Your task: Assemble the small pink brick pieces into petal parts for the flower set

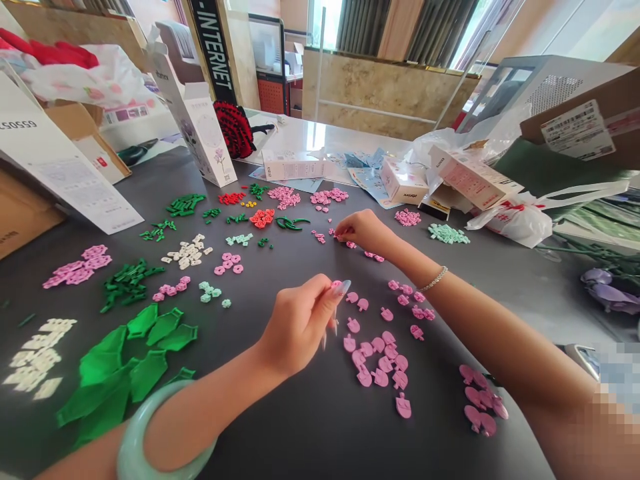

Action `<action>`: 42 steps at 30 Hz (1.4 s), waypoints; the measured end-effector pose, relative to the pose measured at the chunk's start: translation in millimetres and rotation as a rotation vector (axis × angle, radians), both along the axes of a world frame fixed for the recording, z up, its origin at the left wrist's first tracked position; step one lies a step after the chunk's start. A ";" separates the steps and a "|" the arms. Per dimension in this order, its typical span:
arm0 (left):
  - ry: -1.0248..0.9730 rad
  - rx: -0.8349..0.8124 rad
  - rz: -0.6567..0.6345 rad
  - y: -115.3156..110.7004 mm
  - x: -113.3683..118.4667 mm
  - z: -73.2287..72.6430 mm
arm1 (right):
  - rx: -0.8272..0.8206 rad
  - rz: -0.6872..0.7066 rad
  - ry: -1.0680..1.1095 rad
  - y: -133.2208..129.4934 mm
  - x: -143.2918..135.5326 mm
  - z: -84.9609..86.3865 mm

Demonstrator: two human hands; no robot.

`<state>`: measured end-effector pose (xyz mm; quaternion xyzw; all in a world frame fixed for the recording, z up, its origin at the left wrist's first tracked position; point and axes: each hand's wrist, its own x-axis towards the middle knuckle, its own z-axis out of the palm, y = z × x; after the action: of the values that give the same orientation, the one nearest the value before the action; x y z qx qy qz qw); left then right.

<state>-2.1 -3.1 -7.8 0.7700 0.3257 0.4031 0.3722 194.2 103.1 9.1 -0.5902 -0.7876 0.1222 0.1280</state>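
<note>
Near the middle of the dark table [240, 427], my left hand [300, 323] pinches a small pink piece [337, 285] between thumb and forefinger. My right hand [361, 230] reaches farther forward, its fingertips together on the tabletop beside small pink pieces [319, 237]. What its fingertips hold, if anything, is too small to make out. Round pink petal pieces [380, 377] lie loosely grouped between my forearms. More pink pieces [417, 312] sit close to my right forearm, and another pink cluster [479, 417] lies at the lower right.
Green leaf pieces [150, 373], cream pieces [37, 360] and dark green pieces [127, 283] lie at left. White boxes [200, 133] stand behind them. At the back right are a pink-white box [467, 177], plastic bags [525, 223] and a cardboard box [580, 127]. Purple flowers [610, 290] lie far right.
</note>
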 end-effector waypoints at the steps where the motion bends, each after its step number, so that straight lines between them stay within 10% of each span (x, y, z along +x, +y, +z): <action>1: 0.001 0.000 0.003 0.0 0.1 0.1 | -0.004 0.004 -0.010 -0.2 -0.7 -0.1; 29: -0.101 0.029 0.101 4.3 0.8 1.1 | -0.217 0.186 -0.270 -55.6 -12.3 19.8; 42: -0.178 -0.443 -0.055 3.5 4.5 3.0 | -0.265 0.073 -0.260 -86.1 -5.8 18.3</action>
<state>2.4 0.4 -4.8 0.6396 0.3507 0.3780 0.5702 188.4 17.1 27.4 -0.5837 -0.7955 0.1521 -0.0582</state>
